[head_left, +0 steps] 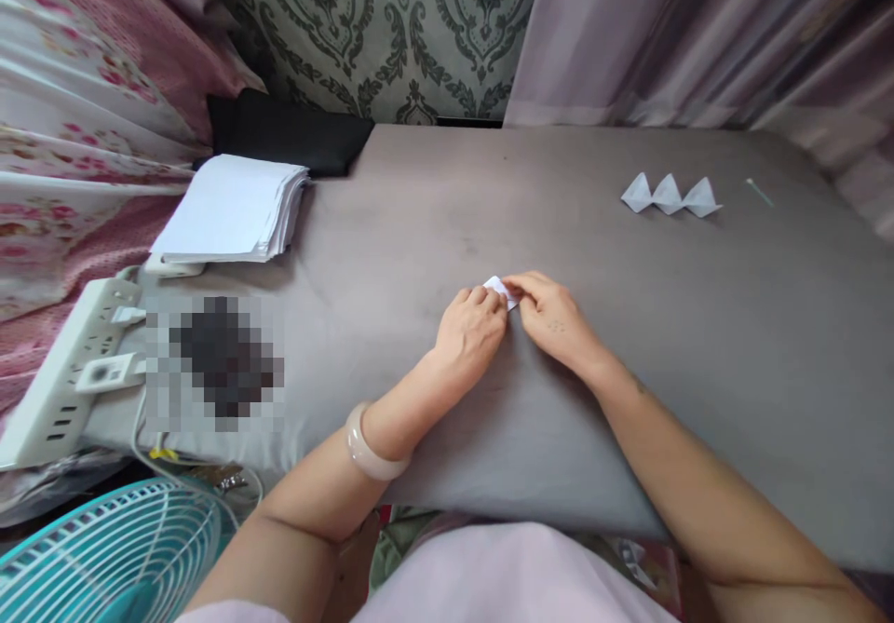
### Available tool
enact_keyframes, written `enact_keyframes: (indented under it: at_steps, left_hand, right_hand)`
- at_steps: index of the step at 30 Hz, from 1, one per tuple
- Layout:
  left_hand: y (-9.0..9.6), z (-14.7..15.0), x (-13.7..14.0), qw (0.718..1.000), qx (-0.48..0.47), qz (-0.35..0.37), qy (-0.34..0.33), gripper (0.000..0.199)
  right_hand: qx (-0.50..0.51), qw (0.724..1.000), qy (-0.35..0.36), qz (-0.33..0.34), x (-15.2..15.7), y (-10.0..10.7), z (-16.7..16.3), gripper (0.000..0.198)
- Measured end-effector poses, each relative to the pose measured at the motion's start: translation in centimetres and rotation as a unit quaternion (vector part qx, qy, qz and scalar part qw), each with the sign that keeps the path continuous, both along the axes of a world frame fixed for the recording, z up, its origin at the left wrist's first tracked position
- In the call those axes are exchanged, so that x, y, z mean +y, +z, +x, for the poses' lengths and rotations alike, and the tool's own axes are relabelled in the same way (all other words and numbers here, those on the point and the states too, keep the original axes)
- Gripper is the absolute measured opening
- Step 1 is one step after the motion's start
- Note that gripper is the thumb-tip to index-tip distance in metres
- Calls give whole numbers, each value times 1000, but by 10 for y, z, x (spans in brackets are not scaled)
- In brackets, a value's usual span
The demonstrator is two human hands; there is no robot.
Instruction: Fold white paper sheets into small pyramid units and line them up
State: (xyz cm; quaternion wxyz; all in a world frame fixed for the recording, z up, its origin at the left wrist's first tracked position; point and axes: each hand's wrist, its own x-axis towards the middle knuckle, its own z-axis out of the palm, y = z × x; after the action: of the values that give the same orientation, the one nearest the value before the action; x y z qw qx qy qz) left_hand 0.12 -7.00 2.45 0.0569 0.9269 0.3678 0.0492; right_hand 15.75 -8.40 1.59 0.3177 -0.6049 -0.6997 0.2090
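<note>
While the left hand [475,330] curls over a small white paper piece [495,284] and the right hand [555,314] grips its edge, near the middle of the grey cloth-covered bench [398,241], a slip of either hand on so little paper could skew a crease or tear a corner

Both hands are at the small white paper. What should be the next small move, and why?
Probably the left hand should press the small white paper down while the right hand steadies its edge. Both hands are at it, and the three folded paper pieces toward the far right suggest folding.
</note>
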Motion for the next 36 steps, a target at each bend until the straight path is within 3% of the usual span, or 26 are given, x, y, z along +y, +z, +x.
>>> enact_keyframes:
  at_steps: [3,6,9,16,29,36]
  left_hand:
    - [0,-13,13,988,-103,-88,70,36]
    - [1,-30,30,925,-245,-144,251,40]
    - [-1,-41,40,882,-303,-138,332,38]
    - [-7,-37,43,875,-290,-186,340,32]
    - [-8,-36,42,876,-290,-175,344,32]
    - [-9,-35,42,878,-285,-175,343,31]
  right_hand:
    - [-99,995,21,16,-8,-5,-14,45]
    - [-180,983,8,20,-18,-6,-21,46]
    - [-223,975,1,11,-22,-4,-26,48]
    - [-286,958,2,-9,-22,3,-35,48]
    - [-348,937,8,9,-25,6,-40,44]
    - [-402,914,51,4,-21,18,-45,45]
